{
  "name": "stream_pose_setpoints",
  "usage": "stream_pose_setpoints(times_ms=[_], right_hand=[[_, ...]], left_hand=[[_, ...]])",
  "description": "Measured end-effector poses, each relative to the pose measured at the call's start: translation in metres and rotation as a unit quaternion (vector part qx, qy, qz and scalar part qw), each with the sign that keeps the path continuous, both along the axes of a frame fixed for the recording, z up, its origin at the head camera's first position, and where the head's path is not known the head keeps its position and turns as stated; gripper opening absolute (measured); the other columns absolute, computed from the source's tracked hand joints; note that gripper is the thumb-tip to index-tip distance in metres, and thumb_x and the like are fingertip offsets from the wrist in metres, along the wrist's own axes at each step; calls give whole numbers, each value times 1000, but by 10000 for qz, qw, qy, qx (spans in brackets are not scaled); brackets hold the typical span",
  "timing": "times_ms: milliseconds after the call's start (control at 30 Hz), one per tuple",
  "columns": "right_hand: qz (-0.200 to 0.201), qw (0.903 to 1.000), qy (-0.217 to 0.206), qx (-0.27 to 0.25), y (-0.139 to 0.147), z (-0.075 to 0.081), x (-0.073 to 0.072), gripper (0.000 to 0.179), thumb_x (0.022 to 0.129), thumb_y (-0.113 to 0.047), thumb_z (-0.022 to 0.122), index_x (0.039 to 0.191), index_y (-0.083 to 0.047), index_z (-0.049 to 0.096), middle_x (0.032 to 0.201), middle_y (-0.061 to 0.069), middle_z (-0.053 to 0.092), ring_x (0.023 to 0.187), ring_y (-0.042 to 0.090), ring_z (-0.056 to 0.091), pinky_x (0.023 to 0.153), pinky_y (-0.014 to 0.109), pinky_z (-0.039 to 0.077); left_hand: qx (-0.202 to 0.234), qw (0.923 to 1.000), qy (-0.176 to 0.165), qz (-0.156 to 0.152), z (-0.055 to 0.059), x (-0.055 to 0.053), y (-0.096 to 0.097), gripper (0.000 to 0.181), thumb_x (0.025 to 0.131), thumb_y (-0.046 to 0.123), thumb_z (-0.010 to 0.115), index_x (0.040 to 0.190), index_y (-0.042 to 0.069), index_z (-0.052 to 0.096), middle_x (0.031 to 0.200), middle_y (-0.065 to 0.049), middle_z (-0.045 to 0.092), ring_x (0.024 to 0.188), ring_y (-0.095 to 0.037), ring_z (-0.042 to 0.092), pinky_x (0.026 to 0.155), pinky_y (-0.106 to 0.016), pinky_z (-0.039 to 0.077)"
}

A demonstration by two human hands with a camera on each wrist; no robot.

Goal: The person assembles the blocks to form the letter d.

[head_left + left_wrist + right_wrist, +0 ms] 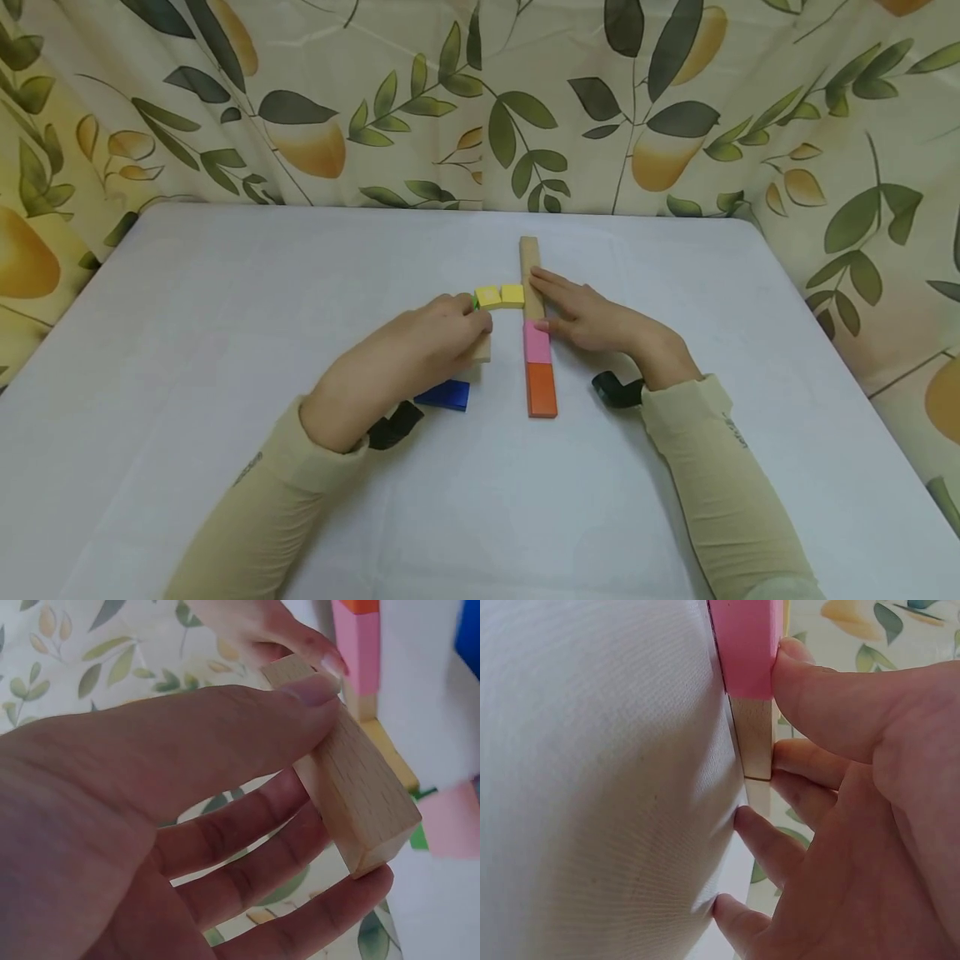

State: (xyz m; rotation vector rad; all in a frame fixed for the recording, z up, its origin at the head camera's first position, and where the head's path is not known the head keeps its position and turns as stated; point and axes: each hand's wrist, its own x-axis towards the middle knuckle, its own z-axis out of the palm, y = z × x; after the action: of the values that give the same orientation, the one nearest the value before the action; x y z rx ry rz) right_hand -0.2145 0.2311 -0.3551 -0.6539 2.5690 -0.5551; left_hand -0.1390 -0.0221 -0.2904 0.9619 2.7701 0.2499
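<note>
In the head view my left hand (420, 337) is at the middle of the table. It holds a plain wooden block (367, 791) between thumb and fingers, tilted in the left wrist view. My right hand (600, 318) lies along the right side of a straight row of blocks. The row has plain wood (531, 279) at the far end, then a pink block (537, 343) and an orange block (542, 392). The right thumb touches the pink block's side, and fingertips touch the wood. Two yellow blocks (512, 295) reach from the row toward my left hand, which partly hides a green block (420, 837).
A blue block (450, 396) lies just below my left hand, partly covered. Another pink block (454, 817) shows in the left wrist view. The white-covered table (187, 333) ends at a leaf-patterned curtain (420, 100). Black wrist mounts (618, 390) hang under both wrists.
</note>
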Motion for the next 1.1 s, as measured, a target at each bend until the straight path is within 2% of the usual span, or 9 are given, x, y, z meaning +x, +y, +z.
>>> stream_pose_setpoints(times_ms=[133, 233, 400, 567, 767, 933, 1100], right_hand=[[27, 10000, 14, -62, 1, 1, 0, 72, 102, -27, 52, 159, -9, 13, 168, 9, 4, 154, 35, 6, 119, 66, 2], [41, 10000, 21, -84, -1, 2, 0, 71, 102, -26, 52, 159, -8, 13, 168, 10, 4, 154, 35, 6, 119, 67, 1], [22, 10000, 42, -38, -1, 2, 1, 71, 102, -25, 52, 159, -8, 14, 168, 9, 4, 154, 35, 6, 119, 67, 1], [-6, 10000, 49, -6, 0, 0, 0, 71, 102, -25, 52, 159, -9, 14, 168, 9, 4, 154, 35, 7, 119, 67, 1], [8, 10000, 57, -12, 0, 0, 0, 71, 102, -26, 52, 159, -9, 14, 168, 9, 4, 154, 35, 6, 119, 67, 1], [-27, 10000, 29, -6, 0, 1, 1, 71, 102, -27, 52, 159, -9, 14, 168, 9, 4, 155, 35, 6, 119, 67, 1], [-13, 10000, 23, -7, 0, 1, 1, 71, 102, -26, 52, 159, -9, 14, 168, 9, 4, 155, 35, 6, 119, 67, 0]], left_hand=[[136, 9998, -32, -128, -1, -1, 7, 23, 97, 16, 64, 119, 9, 64, 108, -7, 61, 96, -17, 57, 83, -30, 56], [59, 9997, -116, -198, -3, -1, 10, 26, 96, 17, 65, 120, 9, 63, 111, -8, 61, 99, -17, 57, 85, -31, 56], [-60, 9990, -89, -429, -9, 0, 15, 24, 95, 15, 67, 117, 7, 64, 108, -8, 62, 93, -18, 58, 79, -29, 55], [-215, 9967, -346, -707, -16, 2, 25, 29, 93, 18, 69, 119, 7, 64, 109, -9, 62, 94, -19, 58, 81, -29, 53], [-596, 9931, -779, -641, -21, 3, 36, 42, 91, 28, 72, 129, 12, 61, 113, -4, 60, 95, -14, 55, 80, -26, 51], [-809, 9907, -892, -627, -25, 4, 40, 49, 89, 30, 74, 133, 13, 59, 117, -3, 60, 97, -13, 55, 83, -24, 52], [-874, 9904, -834, -670, -30, 5, 43, 51, 89, 30, 75, 134, 13, 59, 121, -4, 61, 98, -13, 55, 83, -24, 53]])
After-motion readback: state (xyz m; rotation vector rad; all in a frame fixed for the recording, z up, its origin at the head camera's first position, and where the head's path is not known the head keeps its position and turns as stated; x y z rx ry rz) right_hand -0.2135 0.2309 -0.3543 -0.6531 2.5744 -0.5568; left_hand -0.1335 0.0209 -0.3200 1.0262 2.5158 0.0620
